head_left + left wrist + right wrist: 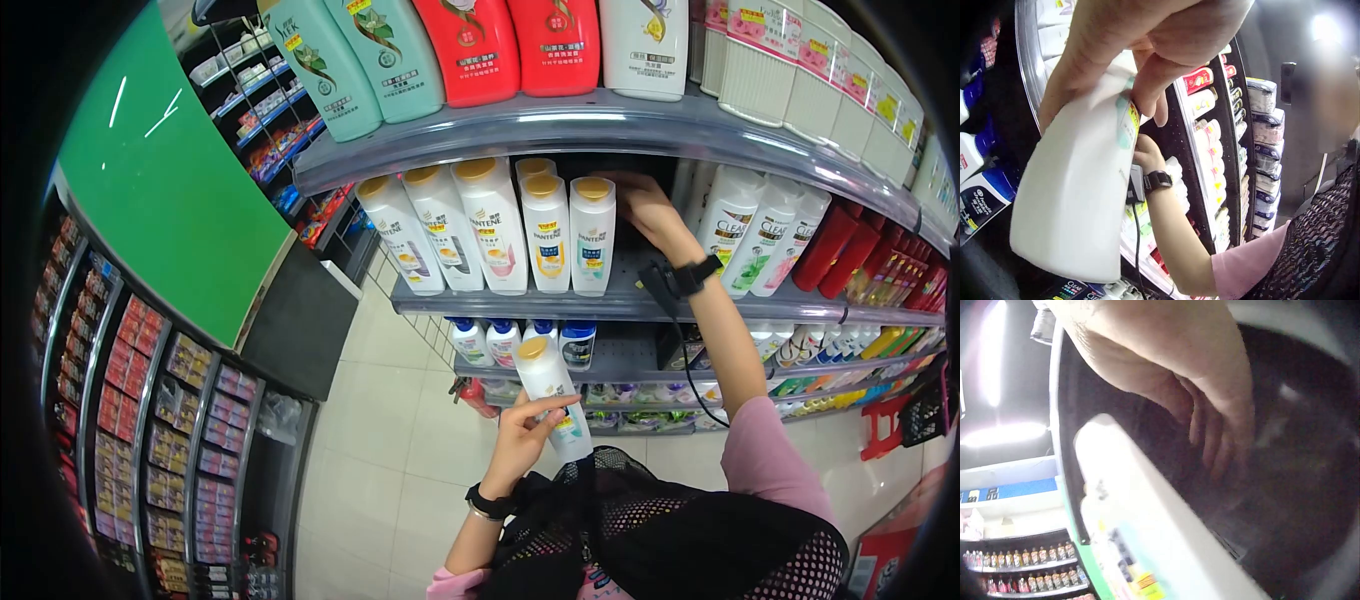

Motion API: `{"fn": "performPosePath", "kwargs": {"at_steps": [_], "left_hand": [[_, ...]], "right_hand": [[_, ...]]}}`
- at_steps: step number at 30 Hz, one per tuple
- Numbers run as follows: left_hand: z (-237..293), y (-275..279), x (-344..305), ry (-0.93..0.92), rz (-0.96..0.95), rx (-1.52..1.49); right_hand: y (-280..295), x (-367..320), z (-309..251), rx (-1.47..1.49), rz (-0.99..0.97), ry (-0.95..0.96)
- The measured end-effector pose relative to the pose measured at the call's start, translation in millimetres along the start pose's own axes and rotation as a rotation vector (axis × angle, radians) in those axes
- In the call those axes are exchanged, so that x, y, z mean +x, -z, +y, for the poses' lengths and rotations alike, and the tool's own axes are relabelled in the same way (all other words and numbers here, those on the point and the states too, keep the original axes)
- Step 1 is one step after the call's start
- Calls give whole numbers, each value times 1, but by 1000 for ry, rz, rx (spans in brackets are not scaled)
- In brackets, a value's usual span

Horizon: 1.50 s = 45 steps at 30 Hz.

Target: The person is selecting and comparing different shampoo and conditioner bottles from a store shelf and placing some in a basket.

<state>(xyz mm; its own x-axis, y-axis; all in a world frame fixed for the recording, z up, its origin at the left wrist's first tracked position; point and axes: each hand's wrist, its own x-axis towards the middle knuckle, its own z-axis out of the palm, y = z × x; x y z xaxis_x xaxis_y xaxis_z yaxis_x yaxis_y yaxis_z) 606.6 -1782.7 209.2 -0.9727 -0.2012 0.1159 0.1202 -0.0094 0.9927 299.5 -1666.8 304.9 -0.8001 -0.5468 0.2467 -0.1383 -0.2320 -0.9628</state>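
My left hand [522, 440] grips a white Pantene shampoo bottle [545, 372] with a gold cap, tilted in front of my body, below the shelf edge. Close up in the left wrist view, fingers and thumb clasp the bottle's [1072, 200] narrower part. Meanwhile my right hand [650, 215] reaches into the shelf, just right of a row of standing Pantene bottles. Nearest to it is a white bottle with an aqua label [593, 240]. Its fingertips are hidden in the head view; in the right wrist view the fingers [1229, 431] hang loosely with nothing between them, beside a white bottle [1147, 506].
Clear shampoo bottles [730, 225] stand right of my right arm. Green and red bottles [465, 50] line the upper shelf [560, 125], which overhangs the hand. Blue-capped bottles [577, 345] stand below. A cable [685, 360] hangs from my right wrist.
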Motion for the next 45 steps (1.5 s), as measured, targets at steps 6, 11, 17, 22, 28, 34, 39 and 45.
{"fn": "performPosePath", "kwargs": {"at_steps": [6,11,17,22,28,34,39,45], "left_hand": [[1,10,7,-65,63,60],[19,4,26,-228,55,-97],[39,-15,45,-264,-11,80],[52,-30,58,-255,-2,116],[52,-37,64,-302,-63,101],[53,-37,66,-349,-195,-21],[55,-25,59,-350,-137,-26],[50,-18,44,-316,-41,-54]], "right_hand": [[-30,-110,-38,-253,260,416],[-47,-177,-19,-409,-368,-33],[-58,-182,-9,-259,-277,-59],[-54,-181,-18,-289,-214,-11],[-46,-178,-18,-189,-182,46],[-39,-177,-28,-68,-79,-135],[-34,-155,-22,-369,371,280],[-29,-115,-19,-836,546,396]]}}
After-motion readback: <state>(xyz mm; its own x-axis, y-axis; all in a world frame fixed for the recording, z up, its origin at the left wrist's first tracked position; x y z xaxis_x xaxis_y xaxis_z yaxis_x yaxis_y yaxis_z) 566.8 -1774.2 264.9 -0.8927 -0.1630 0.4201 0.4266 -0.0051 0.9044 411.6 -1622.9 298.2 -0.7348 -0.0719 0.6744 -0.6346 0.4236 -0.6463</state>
